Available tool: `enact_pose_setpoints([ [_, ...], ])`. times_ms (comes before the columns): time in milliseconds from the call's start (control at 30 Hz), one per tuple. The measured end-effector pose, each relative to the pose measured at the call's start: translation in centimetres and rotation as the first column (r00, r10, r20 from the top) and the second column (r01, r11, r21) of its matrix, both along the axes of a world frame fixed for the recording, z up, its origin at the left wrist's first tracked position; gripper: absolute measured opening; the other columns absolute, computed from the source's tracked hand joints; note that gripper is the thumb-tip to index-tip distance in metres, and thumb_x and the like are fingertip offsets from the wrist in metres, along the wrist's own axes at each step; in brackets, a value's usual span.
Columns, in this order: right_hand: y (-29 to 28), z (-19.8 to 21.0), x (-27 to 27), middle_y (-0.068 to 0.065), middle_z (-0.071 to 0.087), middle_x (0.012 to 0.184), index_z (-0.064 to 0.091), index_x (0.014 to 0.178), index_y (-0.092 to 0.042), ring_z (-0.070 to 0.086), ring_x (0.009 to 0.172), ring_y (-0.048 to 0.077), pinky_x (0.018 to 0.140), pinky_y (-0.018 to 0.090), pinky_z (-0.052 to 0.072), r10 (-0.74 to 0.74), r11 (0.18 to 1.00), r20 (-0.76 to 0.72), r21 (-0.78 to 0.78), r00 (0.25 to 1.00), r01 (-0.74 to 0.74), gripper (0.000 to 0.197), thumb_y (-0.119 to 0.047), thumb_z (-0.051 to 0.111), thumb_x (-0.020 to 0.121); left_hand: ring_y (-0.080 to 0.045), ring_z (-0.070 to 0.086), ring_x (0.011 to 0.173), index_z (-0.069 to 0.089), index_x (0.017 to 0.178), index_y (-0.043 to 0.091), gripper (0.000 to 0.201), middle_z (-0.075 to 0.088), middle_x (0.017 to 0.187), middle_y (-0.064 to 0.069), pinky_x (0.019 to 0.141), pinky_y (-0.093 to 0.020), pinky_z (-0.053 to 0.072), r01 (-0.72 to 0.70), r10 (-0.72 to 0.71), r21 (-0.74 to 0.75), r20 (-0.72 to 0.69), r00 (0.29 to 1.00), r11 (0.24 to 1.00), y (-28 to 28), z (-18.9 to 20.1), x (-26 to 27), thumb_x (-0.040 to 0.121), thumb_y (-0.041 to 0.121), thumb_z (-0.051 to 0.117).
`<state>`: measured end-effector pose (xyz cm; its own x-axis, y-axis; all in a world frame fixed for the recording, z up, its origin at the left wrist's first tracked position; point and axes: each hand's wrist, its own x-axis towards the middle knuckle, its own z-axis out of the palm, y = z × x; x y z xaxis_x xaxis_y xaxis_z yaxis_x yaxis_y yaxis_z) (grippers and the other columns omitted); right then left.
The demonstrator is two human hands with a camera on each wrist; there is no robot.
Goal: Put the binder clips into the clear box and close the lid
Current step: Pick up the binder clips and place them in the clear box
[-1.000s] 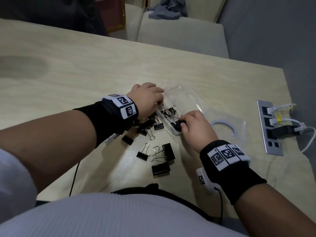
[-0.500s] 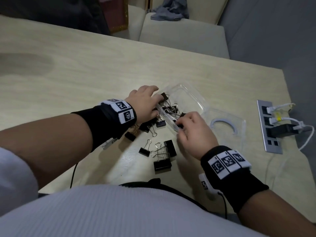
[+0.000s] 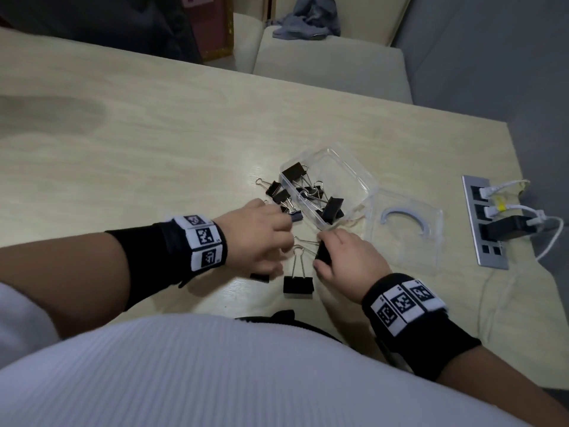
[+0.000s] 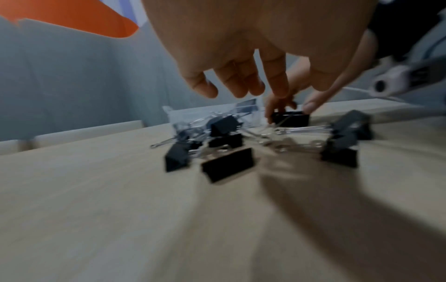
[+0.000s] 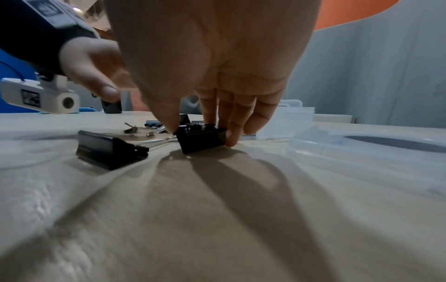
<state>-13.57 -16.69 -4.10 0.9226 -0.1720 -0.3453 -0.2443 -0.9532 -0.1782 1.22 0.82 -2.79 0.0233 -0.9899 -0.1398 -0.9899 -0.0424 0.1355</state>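
On the surface, the job is partly done.
Several clips lie in the clear box [image 3: 338, 183]; right hand [image 3: 348, 260] pinches a binder clip [image 5: 201, 136], left hand [image 3: 261, 238] hovers released, lid [image 3: 406, 229] off.

No readable words, brand names or numbers show in any view. The only signs are square black-and-white coded markers on the white panels of the black left wristband [image 3: 201, 238] and the black right wristband [image 3: 403, 303], and a blurred, illegible label on the white wrist-mounted camera housing [image 5: 31, 97].
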Motion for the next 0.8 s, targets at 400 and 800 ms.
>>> enact_pose_setpoints([
  [400,-0.8,-0.3,-1.2,0.007,0.050,0.120,0.050,0.122,-0.018,0.047,0.110,0.027,0.086,0.041,0.048,-0.163,0.986,-0.054,0.006,0.985,0.164,0.047,-0.048,0.053,0.085,-0.035,0.053,0.106,0.049,0.124,0.036,0.030,0.050,0.123,-0.012,0.086,-0.044,0.045,0.171,-0.183,0.308,0.012,0.983,0.936,-2.5,-1.1,-4.1,0.094,0.038,0.047],
  [800,-2.3,1.9,-0.4,0.000,0.054,0.111,0.057,0.114,-0.018,0.052,0.103,0.016,0.090,0.030,0.044,-0.256,0.955,0.389,0.243,0.885,0.170,0.039,-0.031,0.067,0.078,-0.030,0.050,0.108,0.037,0.136,0.043,0.044,0.049,0.124,-0.003,0.089,-0.041,0.040,0.120,-0.125,0.302,-0.002,0.992,0.946,-1.5,-0.1,-1.2,0.093,0.035,0.046],
])
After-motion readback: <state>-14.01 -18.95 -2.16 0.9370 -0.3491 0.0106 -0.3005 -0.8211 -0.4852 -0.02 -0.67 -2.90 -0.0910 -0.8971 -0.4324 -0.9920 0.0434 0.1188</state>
